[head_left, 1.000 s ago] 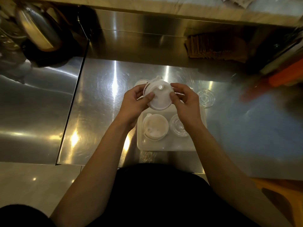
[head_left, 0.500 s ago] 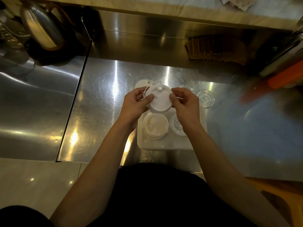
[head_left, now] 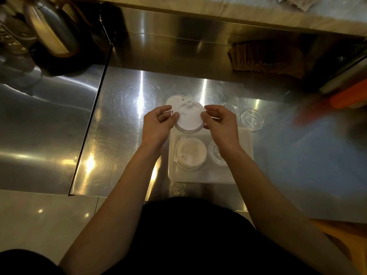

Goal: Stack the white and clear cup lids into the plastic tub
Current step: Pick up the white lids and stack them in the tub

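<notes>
A white cup lid (head_left: 189, 117) is pinched between my left hand (head_left: 157, 126) and my right hand (head_left: 221, 126), held just above the far edge of the plastic tub (head_left: 210, 176). Inside the tub sits a stack of white lids (head_left: 190, 152) on the left and clear lids (head_left: 216, 154) on the right, partly hidden by my right wrist. Another white lid (head_left: 174, 101) lies on the steel counter beyond my left hand. A clear lid (head_left: 251, 118) rests on the counter to the right of the tub.
A metal kettle (head_left: 50, 30) stands at the back left on a lower steel surface. A brown stack of paper sleeves (head_left: 264, 58) leans against the back wall. Orange and white items (head_left: 345, 96) sit blurred at the far right. The counter's front edge is near my body.
Both hands have kept hold of the white lid, shifting it slightly away and flattening it over the tub's far edge. The tub's contents have not moved.
</notes>
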